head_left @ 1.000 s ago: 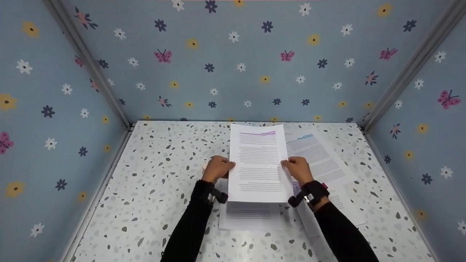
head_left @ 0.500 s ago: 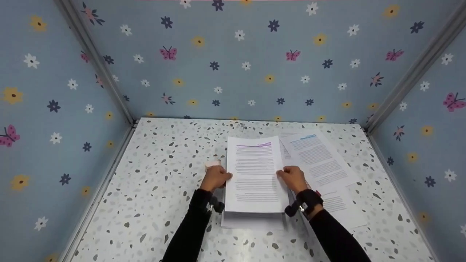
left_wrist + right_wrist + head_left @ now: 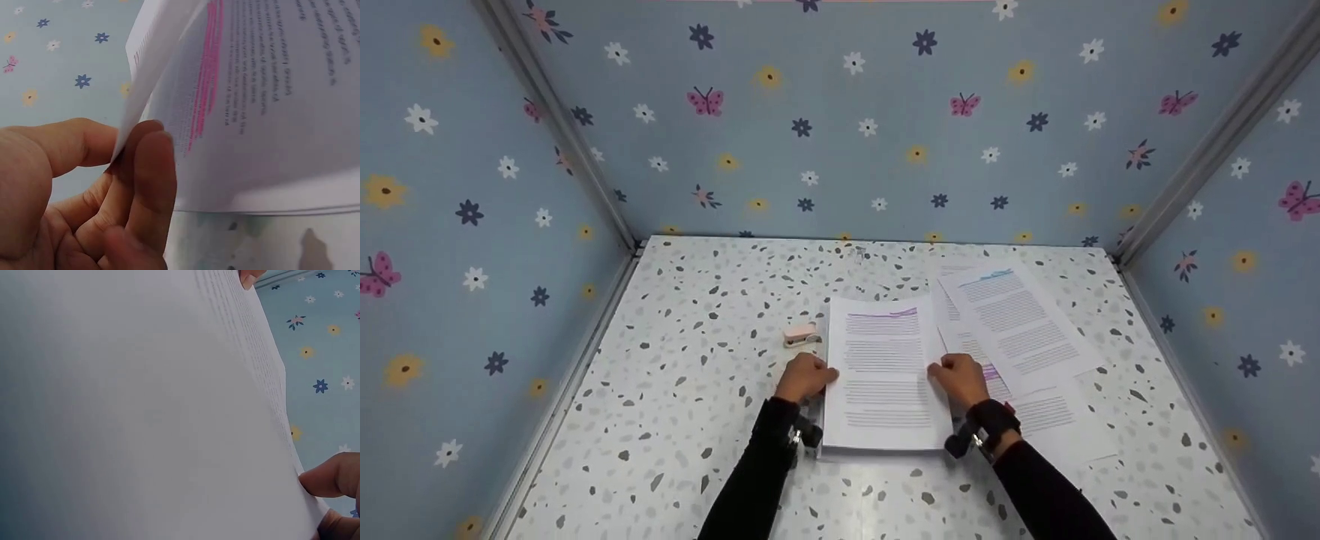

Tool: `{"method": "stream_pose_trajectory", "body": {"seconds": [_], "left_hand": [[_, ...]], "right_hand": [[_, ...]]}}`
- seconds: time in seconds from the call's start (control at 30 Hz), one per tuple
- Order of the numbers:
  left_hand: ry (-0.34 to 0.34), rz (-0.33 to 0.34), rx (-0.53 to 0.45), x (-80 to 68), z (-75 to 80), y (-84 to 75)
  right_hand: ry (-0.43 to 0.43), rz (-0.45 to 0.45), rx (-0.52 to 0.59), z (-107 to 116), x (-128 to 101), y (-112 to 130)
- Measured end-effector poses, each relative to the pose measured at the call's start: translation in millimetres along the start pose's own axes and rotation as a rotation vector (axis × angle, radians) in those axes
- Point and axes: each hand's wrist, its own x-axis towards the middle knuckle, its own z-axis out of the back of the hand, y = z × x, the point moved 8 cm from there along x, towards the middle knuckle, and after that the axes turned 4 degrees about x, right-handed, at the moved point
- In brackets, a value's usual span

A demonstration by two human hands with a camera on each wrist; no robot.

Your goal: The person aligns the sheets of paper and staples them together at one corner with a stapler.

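Both hands hold a printed sheet of paper (image 3: 883, 375) by its long edges; a purple line is drawn near its top. My left hand (image 3: 804, 377) pinches the left edge between thumb and fingers, and my right hand (image 3: 961, 379) pinches the right edge. In the left wrist view the held sheet (image 3: 147, 79) stands raised above another printed page (image 3: 270, 124) with pink highlighting. The right wrist view shows mostly the blank underside of the held sheet (image 3: 152, 416), with thumb and finger at its edge. Whether more than one sheet is held, I cannot tell.
Overlapping printed sheets (image 3: 1020, 322) lie at the right of the speckled white table (image 3: 697, 360), one marked in blue and another in purple. A small pink stapler (image 3: 801, 334) lies just beyond my left hand. Flowered blue panels (image 3: 825, 150) enclose the table.
Both hands have brought the held sheet down and toward me, so it now covers nearly all of the paper beneath. The stapler, earlier mostly hidden by my left hand, now shows.
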Motion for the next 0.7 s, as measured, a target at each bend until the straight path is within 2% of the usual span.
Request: {"method": "stream_pose_trajectory", "body": {"seconds": [0.27, 0.53, 0.7], "left_hand": [[-0.030, -0.015, 0.029, -0.2, -5.0, 6.7], [-0.029, 0.062, 0.101, -0.2, -10.0, 17.0], [-0.061, 0.068, 0.132, -1.3, -8.6, 17.7]], "right_hand": [[0.003, 0.000, 0.001, -4, -5, -7], [0.007, 0.008, -0.044, -12, -8, -8], [0.006, 0.021, -0.103, -15, -7, -8]]}}
